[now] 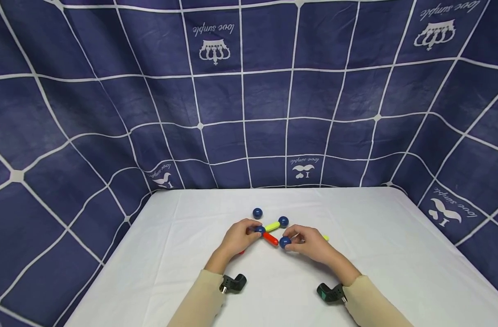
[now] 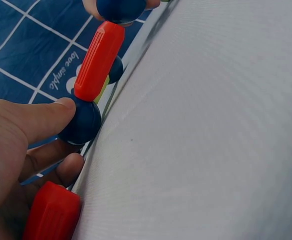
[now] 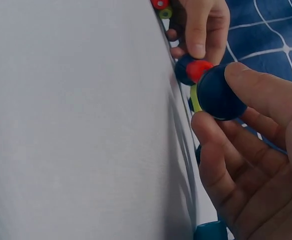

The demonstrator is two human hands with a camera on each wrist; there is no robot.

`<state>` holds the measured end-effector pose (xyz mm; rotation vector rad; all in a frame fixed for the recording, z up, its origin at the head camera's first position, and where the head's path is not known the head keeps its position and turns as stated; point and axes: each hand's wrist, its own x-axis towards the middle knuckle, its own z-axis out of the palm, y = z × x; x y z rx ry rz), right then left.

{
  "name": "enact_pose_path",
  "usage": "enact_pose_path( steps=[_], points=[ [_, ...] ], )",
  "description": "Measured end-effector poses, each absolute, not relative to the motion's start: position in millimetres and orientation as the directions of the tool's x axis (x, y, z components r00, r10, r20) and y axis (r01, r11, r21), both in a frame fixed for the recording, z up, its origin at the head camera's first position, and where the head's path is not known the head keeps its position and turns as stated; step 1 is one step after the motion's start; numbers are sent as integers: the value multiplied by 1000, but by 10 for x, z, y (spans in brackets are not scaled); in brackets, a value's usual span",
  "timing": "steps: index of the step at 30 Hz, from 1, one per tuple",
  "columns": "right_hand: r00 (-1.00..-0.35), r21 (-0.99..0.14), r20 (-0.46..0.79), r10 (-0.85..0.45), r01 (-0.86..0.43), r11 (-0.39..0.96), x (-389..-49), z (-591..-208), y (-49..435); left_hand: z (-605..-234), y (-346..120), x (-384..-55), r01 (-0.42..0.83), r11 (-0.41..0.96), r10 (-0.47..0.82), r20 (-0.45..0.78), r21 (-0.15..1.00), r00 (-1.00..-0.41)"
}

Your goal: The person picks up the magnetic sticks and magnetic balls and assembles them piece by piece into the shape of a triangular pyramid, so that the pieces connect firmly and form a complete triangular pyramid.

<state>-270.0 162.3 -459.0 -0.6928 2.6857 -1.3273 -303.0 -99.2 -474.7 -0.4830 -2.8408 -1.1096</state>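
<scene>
My left hand (image 1: 237, 237) pinches a dark blue ball (image 2: 82, 122) between thumb and fingers. A red rod (image 1: 270, 238) runs from that ball toward my right hand (image 1: 311, 245). The right hand holds a second blue ball (image 3: 219, 94) by its fingertips, at the rod's far end; whether they touch I cannot tell. A yellow-green rod (image 1: 272, 226) reaches from the left hand's ball to another blue ball (image 1: 283, 221) behind. Close under the left hand lies another red rod (image 2: 53, 212), partly hidden in the head view.
A loose blue ball (image 1: 257, 213) lies farther back on the white-covered table (image 1: 183, 254). Beyond the right hand, the end of a yellow-green rod (image 1: 325, 237) shows. A teal piece (image 3: 211, 231) appears low in the right wrist view. Blue checked cloth (image 1: 269, 95) hangs behind the table.
</scene>
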Motion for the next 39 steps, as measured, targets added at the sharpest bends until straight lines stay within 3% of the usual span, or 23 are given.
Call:
enact_pose_path(
  steps=[14, 25, 39],
  points=[
    [-890, -730, 128, -438, -383, 566, -2700, -4641, 1591, -4760, -1001, -3023, 309, 687, 275, 158, 658, -948],
    [-918, -744, 51, -394, -298, 598, -2681, -4644, 1598, -4757, -991, -3020, 314, 683, 282, 159, 659, -946],
    [-936, -715, 51, -347, -277, 642, -2674, -4614, 1563, -4766, -1004, -3028, 316, 689, 280, 162, 652, -946]
  ],
)
